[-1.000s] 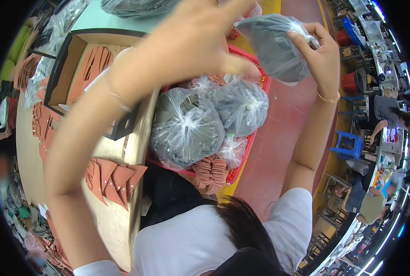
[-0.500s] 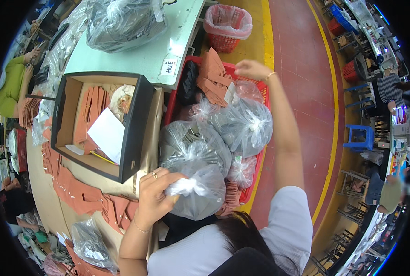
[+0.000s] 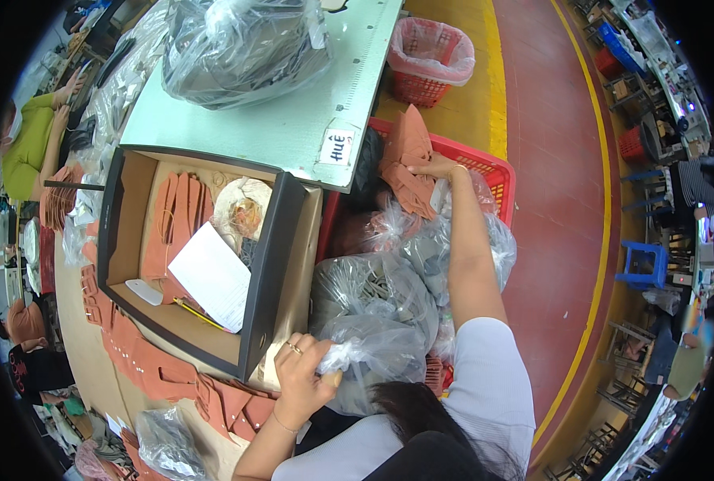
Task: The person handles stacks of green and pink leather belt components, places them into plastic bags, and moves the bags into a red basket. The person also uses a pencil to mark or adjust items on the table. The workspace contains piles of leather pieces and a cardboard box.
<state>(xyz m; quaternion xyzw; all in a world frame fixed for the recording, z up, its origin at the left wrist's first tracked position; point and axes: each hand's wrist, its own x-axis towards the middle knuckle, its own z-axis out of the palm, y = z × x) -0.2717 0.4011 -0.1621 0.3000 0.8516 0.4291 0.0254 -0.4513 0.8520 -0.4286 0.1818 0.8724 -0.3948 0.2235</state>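
Note:
My left hand (image 3: 302,373) is closed on the bunched neck of a clear plastic bag (image 3: 385,353) at the near end of a red plastic basket (image 3: 492,164). My right hand (image 3: 437,167) reaches to the basket's far end. Its fingers are on a bundle of orange-brown cut fabric pieces (image 3: 407,148) and appear to grip the edge. More tied clear bags with grey contents (image 3: 365,280) fill the basket between my hands. A black bundle (image 3: 367,164) lies left of the fabric pieces.
Left of the basket, an open black box (image 3: 265,272) holds orange fabric pieces, white paper and a pencil. Orange strips (image 3: 145,365) lie on the table. Beyond stand a pale green table (image 3: 293,120) with a large bag and a red lined bin (image 3: 421,92). Other people work at both sides.
My right hand has moved from above the basket's right side leftward onto the orange fabric pieces. My left hand still holds the bag's neck. The whole view has shifted slightly.

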